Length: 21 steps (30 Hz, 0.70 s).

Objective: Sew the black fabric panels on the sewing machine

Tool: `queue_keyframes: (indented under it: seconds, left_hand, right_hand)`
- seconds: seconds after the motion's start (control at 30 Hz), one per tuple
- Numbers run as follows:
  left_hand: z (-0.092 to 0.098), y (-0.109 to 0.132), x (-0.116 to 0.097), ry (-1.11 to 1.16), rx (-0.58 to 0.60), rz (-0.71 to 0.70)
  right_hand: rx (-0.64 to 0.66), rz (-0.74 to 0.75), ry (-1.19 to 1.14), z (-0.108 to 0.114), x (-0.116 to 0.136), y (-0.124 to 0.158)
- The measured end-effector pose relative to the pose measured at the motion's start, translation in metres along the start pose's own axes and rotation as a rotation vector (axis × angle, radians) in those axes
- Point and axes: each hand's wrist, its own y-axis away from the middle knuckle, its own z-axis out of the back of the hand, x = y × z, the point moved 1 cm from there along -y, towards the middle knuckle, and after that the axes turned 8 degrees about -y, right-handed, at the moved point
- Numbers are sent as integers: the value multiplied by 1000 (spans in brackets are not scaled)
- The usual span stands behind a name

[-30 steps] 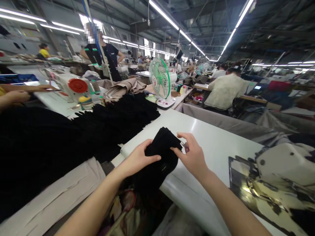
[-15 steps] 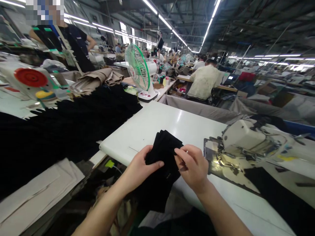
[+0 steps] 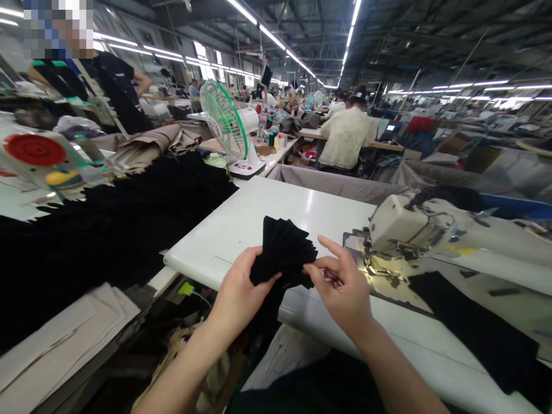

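Black fanned cloth stack (image 3: 282,248) over near edge of smooth white table (image 3: 241,227).
Left hand (image 3: 242,287) grips its left side; right hand (image 3: 342,284) pinches its right edge.

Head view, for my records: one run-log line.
left hand: grips black fabric stack | right hand: at fanned edges | sewing machine: on white table

From the wearer's head, the one view faces forward and slightly down: the left hand (image 3: 240,290) and right hand (image 3: 348,294) sit close, just below centre, while ceiling lights (image 3: 272,38) run off into the distance across the top.
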Motion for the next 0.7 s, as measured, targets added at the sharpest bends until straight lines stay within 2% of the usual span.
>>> queue_keyframes:
  seconds: [0.23, 0.3, 0.37, 0.53, 0.63, 0.7]
  left_hand:
    - [-2, 2, -10, 15, 36, 3]
    - [-2, 2, -12, 6, 31, 1]
    - [-1, 2, -14, -12, 24, -7]
    - [2, 3, -19, -81, 43, -115]
    - [4, 6, -20, -98, 50, -179]
    - [4, 8, -20, -101, 57, -199]
  right_hand:
    - [-87, 270, 213, 10, 1, -2]
    - [-83, 281, 218, 13, 5, -1]
    - [-53, 235, 156, 16, 10, 1]
    - [134, 14, -125, 19, 15, 5]
    - [68, -98, -174, 18, 12, 5]
    - [14, -89, -131, 17, 10, 3]
